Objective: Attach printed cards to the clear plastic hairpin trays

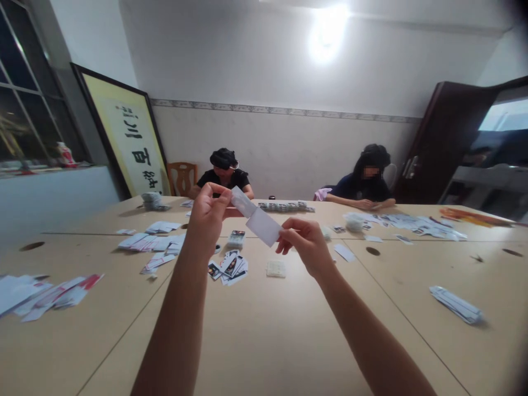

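Observation:
Above the middle of the table, my left hand (pixel 211 212) pinches the upper end of a clear plastic sleeve (pixel 243 202). My right hand (pixel 300 242) grips the lower right edge of a white card (pixel 264 226), whose other end meets or overlaps the sleeve; whether it is inside cannot be made out. Below my hands lie a loose pile of printed cards (pixel 231 267), a small stack of cards (pixel 236 238) and a pale, flat square stack (pixel 276 269).
White papers lie at the left (pixel 152 242) and far left (pixel 45 294). A banded bundle (pixel 455 304) sits at the right. Across the wooden table (pixel 247 341), two people sit, near a row of card stacks (pixel 284 207) and scattered papers (pixel 421 225).

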A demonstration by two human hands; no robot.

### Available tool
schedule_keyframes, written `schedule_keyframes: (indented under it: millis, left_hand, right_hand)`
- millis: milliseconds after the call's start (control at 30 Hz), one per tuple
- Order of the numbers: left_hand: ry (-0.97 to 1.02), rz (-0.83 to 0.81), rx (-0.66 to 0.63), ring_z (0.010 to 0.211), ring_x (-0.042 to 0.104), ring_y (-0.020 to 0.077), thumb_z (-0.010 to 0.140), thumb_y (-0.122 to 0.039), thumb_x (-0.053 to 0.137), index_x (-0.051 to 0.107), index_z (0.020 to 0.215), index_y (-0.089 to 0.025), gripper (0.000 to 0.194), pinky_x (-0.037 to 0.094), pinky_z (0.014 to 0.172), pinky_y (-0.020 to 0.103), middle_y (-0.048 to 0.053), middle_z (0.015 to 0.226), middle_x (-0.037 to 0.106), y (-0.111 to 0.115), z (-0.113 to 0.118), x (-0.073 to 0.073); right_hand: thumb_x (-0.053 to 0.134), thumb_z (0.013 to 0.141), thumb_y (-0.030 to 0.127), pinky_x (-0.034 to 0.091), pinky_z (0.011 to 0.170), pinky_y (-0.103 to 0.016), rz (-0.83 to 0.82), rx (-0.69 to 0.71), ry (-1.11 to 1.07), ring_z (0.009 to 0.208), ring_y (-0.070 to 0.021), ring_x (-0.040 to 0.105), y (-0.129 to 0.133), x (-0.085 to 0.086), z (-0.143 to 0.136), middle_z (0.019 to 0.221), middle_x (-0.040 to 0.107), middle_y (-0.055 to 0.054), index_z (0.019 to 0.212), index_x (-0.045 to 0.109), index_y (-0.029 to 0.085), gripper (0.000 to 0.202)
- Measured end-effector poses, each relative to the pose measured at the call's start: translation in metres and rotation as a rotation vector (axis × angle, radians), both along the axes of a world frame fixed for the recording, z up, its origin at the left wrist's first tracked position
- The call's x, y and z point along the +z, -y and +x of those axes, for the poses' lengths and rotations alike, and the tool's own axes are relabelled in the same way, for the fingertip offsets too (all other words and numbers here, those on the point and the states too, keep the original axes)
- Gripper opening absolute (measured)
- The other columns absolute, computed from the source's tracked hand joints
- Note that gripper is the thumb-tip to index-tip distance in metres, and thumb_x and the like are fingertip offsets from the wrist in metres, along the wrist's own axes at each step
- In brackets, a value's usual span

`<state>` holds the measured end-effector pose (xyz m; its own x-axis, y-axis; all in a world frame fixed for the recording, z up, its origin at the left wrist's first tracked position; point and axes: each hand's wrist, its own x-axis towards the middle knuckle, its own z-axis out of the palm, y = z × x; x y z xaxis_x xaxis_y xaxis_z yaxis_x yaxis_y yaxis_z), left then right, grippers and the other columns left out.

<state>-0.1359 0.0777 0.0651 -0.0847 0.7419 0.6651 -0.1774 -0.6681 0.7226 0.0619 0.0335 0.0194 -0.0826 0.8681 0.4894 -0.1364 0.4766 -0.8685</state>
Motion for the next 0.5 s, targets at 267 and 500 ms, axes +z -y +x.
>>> schedule_keyframes:
  millis: [267,500]
  left_hand:
    - [-0.077,-0.075,-0.117,0.057,0.068,0.0154,0.074,-0.052,0.079,0.048,0.083,-0.02,0.046,0.061,0.055,0.029,-0.003,0.067,0.062,-0.013,0.022,-0.012]
    - [-0.043,-0.074,-0.058,0.06,0.073,0.0204,0.074,-0.049,0.078,0.047,0.083,-0.022,0.042,0.063,0.058,0.034,-0.004,0.067,0.063,-0.028,0.018,-0.015]
  right_hand:
    - [0.069,0.075,0.03,0.043,0.044,-0.02,-0.021,-0.129,-0.078,0.045,-0.0097,0.061,0.007,-0.024,0.015,0.055,0.062,0.004,0.063,0.064,0.019,0.017]
    - [0.066,0.079,0.033,0.044,0.046,-0.021,-0.037,-0.185,-0.01,0.047,-0.0106,0.062,0.002,-0.045,0.027,0.055,0.06,0.004,0.064,0.062,0.019,0.021]
